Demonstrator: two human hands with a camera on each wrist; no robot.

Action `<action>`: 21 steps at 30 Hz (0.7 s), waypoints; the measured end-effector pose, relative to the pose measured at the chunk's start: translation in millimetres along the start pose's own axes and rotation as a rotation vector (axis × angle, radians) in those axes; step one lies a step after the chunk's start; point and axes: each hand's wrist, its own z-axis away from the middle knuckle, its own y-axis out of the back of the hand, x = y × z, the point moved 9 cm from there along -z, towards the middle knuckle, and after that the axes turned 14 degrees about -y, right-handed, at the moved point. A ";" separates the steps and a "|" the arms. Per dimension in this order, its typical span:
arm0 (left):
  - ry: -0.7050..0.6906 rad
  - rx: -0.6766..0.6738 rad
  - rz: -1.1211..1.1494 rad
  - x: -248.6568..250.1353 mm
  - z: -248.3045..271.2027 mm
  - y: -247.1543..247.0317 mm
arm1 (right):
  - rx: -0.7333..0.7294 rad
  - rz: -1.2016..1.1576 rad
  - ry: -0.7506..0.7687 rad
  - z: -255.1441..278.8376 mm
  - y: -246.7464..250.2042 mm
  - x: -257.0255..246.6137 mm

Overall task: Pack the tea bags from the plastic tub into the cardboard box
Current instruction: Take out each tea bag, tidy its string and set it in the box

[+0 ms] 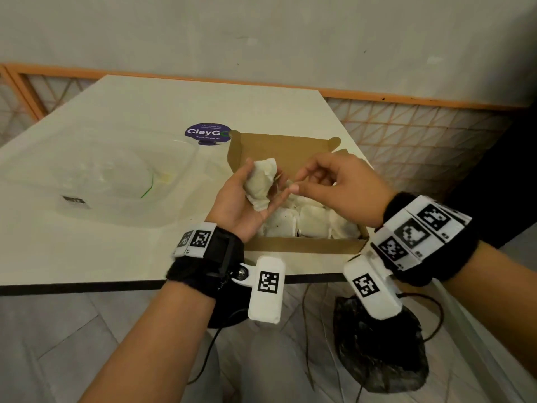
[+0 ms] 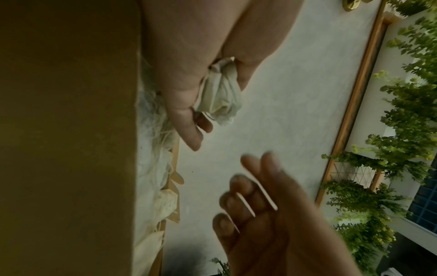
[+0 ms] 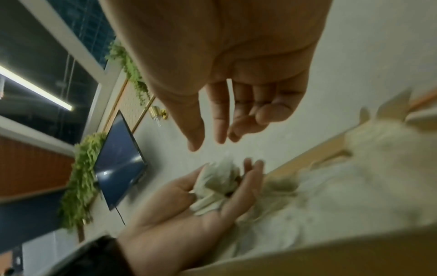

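left hand [image 1: 241,196] palm up over the cardboard box [image 1: 305,247], fingers curled round a small bunch of tea bags [image 1: 261,181]; cupped so, presumably to keep the bunch together above the opening. right hand [image 1: 340,190] just beside, empty, fingers relaxed and slightly apart, thumb and forefinger near the bunch, probably to draw off one bag. more tea bags packed flat inside the box. plastic tub [image 1: 116,181] on the table [image 1: 87,257] left of the box, apparently nearly emptied; contents too faint to tell.
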 end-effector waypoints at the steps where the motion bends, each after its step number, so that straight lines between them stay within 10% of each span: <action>1: 0.025 -0.042 -0.007 -1.8 1.4 -3.6 | -0.028 -0.053 -0.023 -3.9 -10.5 -3.6; 7: 0.085 -0.170 -0.141 -7.4 10.2 -13.3 | -0.042 -0.163 -0.122 -22.8 -41.4 2.3; 21: 0.045 -0.004 -0.289 -8.2 -6.6 9.9 | 0.092 -0.892 -0.076 -12.4 -32.0 40.5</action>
